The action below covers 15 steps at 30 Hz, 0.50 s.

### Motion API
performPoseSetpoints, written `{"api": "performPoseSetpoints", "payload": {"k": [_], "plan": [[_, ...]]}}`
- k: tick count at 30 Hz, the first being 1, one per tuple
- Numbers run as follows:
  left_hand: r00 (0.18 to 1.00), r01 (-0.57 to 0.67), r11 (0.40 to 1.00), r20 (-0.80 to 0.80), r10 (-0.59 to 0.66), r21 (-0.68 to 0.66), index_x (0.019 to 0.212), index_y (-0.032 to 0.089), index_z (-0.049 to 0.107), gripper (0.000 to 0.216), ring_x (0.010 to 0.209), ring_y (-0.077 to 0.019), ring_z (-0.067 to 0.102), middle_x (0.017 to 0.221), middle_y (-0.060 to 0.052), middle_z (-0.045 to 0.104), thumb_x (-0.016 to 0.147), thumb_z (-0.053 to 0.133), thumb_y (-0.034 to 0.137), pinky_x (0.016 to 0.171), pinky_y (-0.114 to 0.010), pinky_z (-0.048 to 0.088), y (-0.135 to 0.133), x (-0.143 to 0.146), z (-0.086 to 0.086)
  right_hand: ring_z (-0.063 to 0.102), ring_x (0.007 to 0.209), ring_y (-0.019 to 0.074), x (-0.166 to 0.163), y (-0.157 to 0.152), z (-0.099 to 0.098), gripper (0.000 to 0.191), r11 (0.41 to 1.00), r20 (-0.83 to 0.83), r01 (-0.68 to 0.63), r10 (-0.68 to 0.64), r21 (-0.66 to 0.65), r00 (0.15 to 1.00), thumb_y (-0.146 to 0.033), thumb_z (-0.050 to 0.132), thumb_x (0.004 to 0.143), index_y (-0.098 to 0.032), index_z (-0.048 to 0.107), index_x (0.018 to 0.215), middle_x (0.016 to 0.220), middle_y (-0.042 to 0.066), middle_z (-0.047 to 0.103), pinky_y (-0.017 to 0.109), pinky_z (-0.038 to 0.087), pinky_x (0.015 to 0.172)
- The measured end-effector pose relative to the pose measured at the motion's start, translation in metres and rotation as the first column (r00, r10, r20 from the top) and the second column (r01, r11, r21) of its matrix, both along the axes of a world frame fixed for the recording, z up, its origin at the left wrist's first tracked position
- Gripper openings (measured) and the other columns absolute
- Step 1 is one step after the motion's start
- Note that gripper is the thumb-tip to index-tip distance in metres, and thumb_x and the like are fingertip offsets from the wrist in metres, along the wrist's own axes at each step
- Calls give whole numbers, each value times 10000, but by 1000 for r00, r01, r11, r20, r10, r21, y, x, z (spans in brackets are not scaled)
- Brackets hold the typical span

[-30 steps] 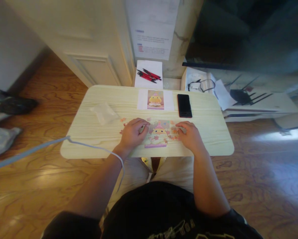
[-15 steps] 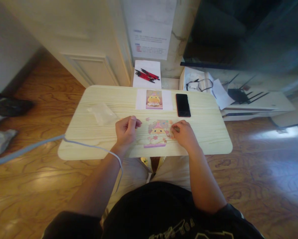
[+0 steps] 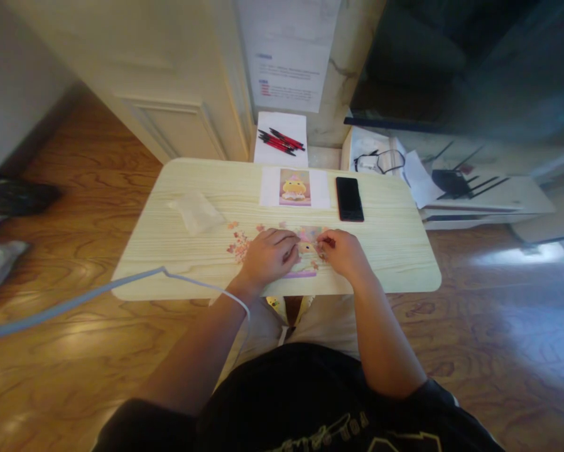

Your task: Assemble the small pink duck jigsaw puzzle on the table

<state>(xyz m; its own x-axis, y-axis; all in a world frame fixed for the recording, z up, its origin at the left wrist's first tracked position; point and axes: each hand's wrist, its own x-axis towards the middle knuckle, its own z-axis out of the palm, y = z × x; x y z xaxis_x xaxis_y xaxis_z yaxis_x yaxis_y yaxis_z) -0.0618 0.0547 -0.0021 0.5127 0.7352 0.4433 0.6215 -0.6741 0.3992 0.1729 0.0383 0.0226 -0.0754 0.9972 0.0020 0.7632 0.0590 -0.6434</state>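
Note:
A partly assembled jigsaw puzzle (image 3: 305,248) with a yellow cartoon character lies near the table's front edge. My left hand (image 3: 271,254) rests over its left part, fingers laid across it and thumb apart below them. At the puzzle's right side, my right hand (image 3: 342,251) has thumb and fingertips pinched on a small puzzle piece, mostly hidden by the fingers. Loose puzzle pieces (image 3: 239,246) are scattered left of my left hand. Behind the puzzle, a printed reference picture (image 3: 295,188) on white paper shows the same yellow character.
A black phone (image 3: 349,199) lies right of the picture, a clear plastic bag (image 3: 197,212) to the left on the wooden table (image 3: 159,251). Red pens (image 3: 281,142) lie on paper beyond the far edge. A grey-white cable (image 3: 122,284) crosses the table's left front and my left forearm.
My left hand has moved right, from beside the puzzle onto its left part, uncovering the loose pieces. My right hand has shifted slightly left, still pinching at the puzzle's right side.

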Motion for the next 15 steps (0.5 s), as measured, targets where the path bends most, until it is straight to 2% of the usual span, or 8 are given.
{"api": "performPoseSetpoints", "payload": {"k": [8, 12, 15], "plan": [[998, 18, 1000, -59, -19, -19, 1049, 245, 817, 244, 1041, -252, 670, 1122, -62, 780, 974, 588, 288, 939, -439, 557, 5, 1, -10, 655, 834, 180, -1, 2, -3, 145, 999, 18, -34, 34, 23, 999, -157, 660, 859, -229, 769, 922, 948, 38, 740, 289, 494, 787], [999, 38, 999, -30, -39, -32, 1040, 246, 821, 242, 1027, -253, 670, 1118, -68, 781, 970, 592, 279, 941, -449, 560, 6, 0, -9, 648, 824, 184, -4, 4, -8, 75, 997, 11, 65, -65, 38, 998, -223, 670, 875, -222, 722, 928, 936, 46, 739, 299, 489, 771], [999, 33, 999, -18, -34, -40, 1028, 261, 822, 229, 1029, -252, 676, 1113, -64, 781, 962, 603, 271, 945, -452, 557, 6, 1, -9, 638, 831, 199, -7, 7, -10, 58, 992, 78, 122, -125, 39, 989, -237, 717, 834, -223, 698, 887, 893, 43, 732, 311, 478, 768]]}}
